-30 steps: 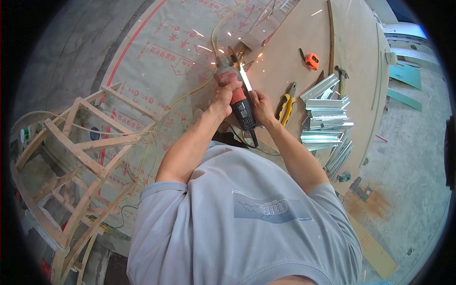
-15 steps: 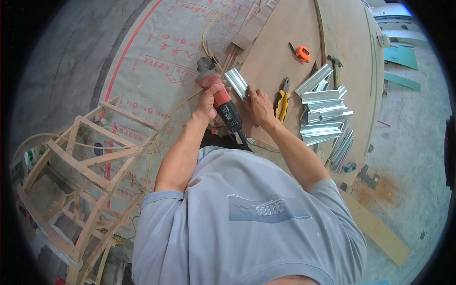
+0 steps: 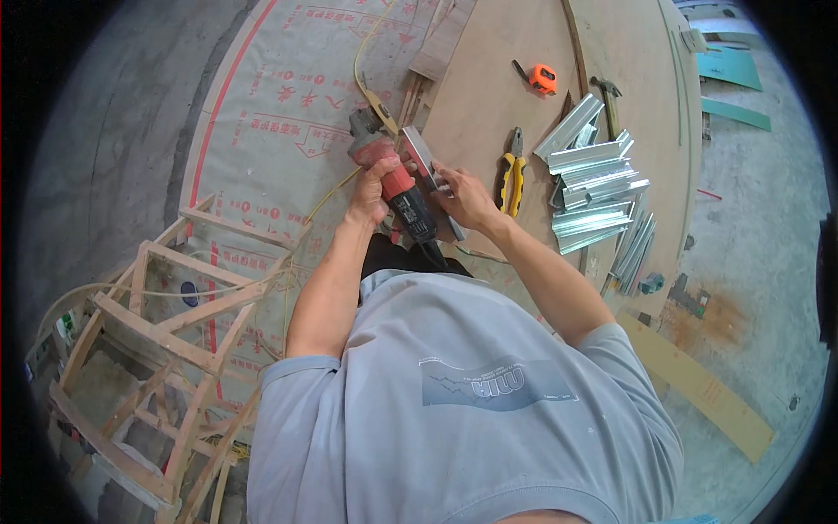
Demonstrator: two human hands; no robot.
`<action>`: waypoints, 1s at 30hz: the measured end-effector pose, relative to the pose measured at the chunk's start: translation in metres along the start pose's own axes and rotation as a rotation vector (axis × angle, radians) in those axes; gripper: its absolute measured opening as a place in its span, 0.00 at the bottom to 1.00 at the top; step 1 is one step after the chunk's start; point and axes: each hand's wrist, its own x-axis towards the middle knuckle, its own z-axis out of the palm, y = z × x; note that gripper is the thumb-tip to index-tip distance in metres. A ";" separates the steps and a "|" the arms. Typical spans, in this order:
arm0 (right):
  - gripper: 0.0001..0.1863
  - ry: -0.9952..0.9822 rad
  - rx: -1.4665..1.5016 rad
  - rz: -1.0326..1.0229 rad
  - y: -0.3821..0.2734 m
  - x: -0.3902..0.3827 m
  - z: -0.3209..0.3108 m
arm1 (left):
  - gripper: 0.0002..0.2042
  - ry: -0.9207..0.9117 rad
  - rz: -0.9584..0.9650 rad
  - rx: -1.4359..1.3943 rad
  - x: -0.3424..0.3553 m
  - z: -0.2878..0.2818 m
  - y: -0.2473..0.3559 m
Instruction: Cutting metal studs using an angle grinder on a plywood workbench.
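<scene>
Where the left hand (image 3: 370, 196) holds it, the black-ended grinder (image 3: 399, 183) is red.

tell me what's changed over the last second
The sparks are gone. The left hand has drawn the grinder left, away from the metal piece, which the right hand has turned. Both remain held. Pliers, tape measure and hammer lie as before.

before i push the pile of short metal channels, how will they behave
The metal channels look thin-walled, so each is probably light. Their folded profiles suggest they'd be fairly stiff. Loosely heaped and shiny-smooth, they may slide apart.
</scene>
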 end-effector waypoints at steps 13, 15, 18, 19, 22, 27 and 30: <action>0.28 0.082 -0.007 -0.022 0.002 0.000 0.004 | 0.15 -0.048 -0.068 0.001 0.009 0.001 -0.002; 0.28 0.074 0.001 -0.009 0.004 0.001 0.003 | 0.15 -0.051 -0.058 -0.004 0.009 0.002 -0.003; 0.30 0.041 -0.011 0.006 0.002 0.001 0.001 | 0.15 -0.062 -0.045 -0.020 0.009 0.002 -0.003; 0.33 0.021 -0.033 0.008 0.002 0.001 0.000 | 0.15 -0.076 -0.042 -0.029 0.008 0.003 -0.003; 0.33 0.021 -0.058 -0.007 0.003 0.001 0.001 | 0.17 -0.014 -0.031 -0.020 0.008 0.008 -0.003; 0.32 0.037 -0.042 -0.018 0.005 0.002 0.002 | 0.16 -0.053 -0.066 -0.008 0.009 0.005 -0.002; 0.32 0.041 -0.048 -0.020 0.005 0.003 0.002 | 0.16 -0.053 -0.057 -0.013 0.010 0.004 -0.004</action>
